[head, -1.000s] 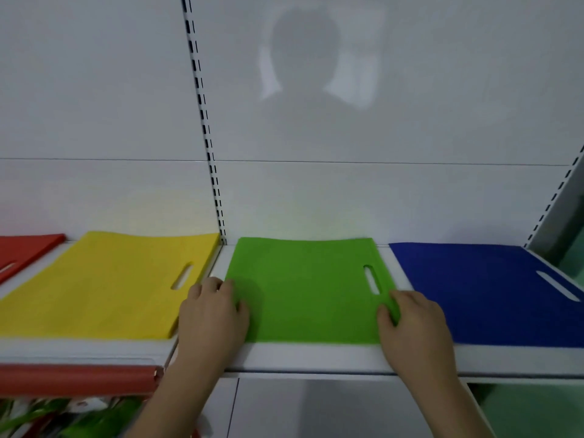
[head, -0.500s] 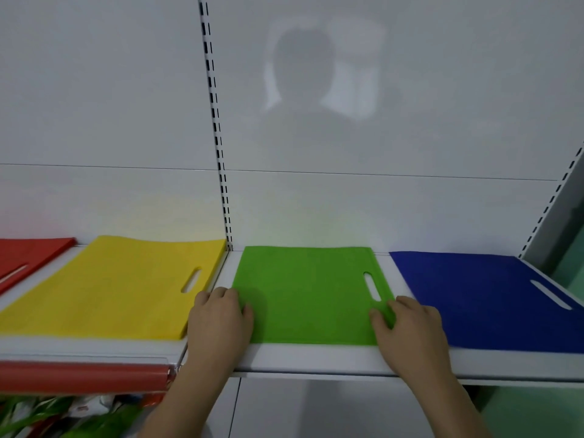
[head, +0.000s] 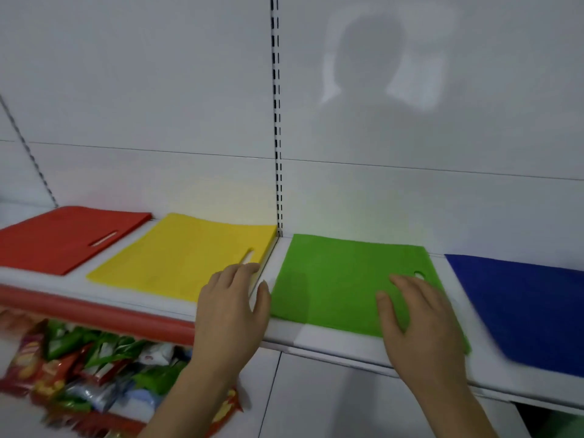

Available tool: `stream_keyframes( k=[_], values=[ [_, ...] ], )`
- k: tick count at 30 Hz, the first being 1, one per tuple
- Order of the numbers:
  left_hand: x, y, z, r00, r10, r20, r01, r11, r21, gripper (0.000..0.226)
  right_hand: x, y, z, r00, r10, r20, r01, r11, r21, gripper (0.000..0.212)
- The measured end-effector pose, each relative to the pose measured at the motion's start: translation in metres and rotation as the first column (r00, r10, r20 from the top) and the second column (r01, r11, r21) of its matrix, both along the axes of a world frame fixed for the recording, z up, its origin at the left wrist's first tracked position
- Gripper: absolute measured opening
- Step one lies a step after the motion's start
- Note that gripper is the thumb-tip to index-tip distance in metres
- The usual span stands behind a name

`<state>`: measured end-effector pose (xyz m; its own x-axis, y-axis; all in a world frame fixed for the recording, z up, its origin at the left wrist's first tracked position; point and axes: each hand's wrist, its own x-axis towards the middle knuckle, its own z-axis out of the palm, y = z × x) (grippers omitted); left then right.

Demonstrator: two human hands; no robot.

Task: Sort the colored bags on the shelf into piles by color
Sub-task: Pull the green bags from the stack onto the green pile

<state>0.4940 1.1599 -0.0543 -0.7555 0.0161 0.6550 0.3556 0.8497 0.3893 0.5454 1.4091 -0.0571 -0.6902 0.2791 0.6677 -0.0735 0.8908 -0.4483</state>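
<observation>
White shelf [head: 331, 338], green bag [head: 331, 279] flat under right hand [head: 420, 320], fingers spread, left hand [head: 232, 306] beside it, fingers relaxed

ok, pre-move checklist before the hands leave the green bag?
1. Four colours apart on the shelf: red bag, yellow bag, green bag, blue bag: ok.
2. Right hand flat on green bag: ok.
3. Left hand off green bag, over the yellow bag's corner: ok.
4. Both hands hold nothing: ok.
5. Green bag square to shelf edge: not ok, skewed.
6. More bags under each top one: cannot tell.
</observation>
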Motion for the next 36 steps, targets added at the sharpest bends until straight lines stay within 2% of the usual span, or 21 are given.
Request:
stream_keyframes(
  k=[3,7,11,16,26,36],
  values=[
    [0.013,-0.034,0.001,0.996,0.084,0.025,-0.083,0.996,-0.038,0.038,-0.006,-0.035,0.000,0.990,0.131,-0.043,-0.132,0.991,-0.025,0.046],
    [0.027,-0.083,-0.001,0.980,0.184,0.069,-0.177,0.978,-0.107,0.038,-0.008,-0.084,0.002,0.969,0.249,-0.014,-0.249,0.968,-0.036,0.051],
    [0.038,-0.139,0.004,0.962,0.267,0.058,-0.260,0.959,-0.113,0.039,-0.011,-0.140,0.015,0.942,0.332,0.047,-0.332,0.943,0.005,0.055],
    [0.052,-0.217,0.008,0.942,0.316,0.115,-0.307,0.948,-0.083,0.043,-0.014,-0.221,0.030,0.916,0.397,0.062,-0.400,0.914,0.058,0.058],
    [0.077,-0.375,0.008,0.907,0.409,0.103,-0.403,0.912,-0.071,0.044,-0.027,-0.401,0.033,0.868,0.494,0.058,-0.497,0.857,0.140,0.057],
    [0.047,-0.521,0.003,0.819,0.558,0.135,-0.554,0.830,-0.069,0.045,-0.096,-0.566,0.025,0.781,0.620,0.073,-0.624,0.769,0.138,0.058]
  ],
)
